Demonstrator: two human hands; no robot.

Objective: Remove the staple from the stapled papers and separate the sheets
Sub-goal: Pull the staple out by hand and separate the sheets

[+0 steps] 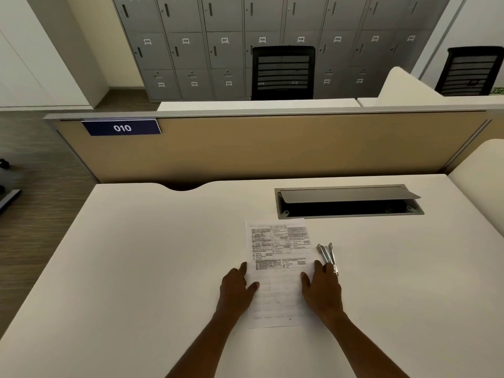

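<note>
The stapled papers (278, 252), printed with forms and tables, lie flat on the white desk (136, 268) in front of me. My left hand (237, 287) rests flat on the sheet's left edge with fingers straight. My right hand (321, 290) lies flat on the sheet's right edge, its fingertips touching a metal staple remover (327, 255) that lies just right of the papers. The staple itself is too small to make out.
An open cable tray with a raised grey lid (346, 200) is set into the desk behind the papers. A tan partition with a "010" sign (122, 127) closes the desk's far side. Lockers and black chairs stand beyond.
</note>
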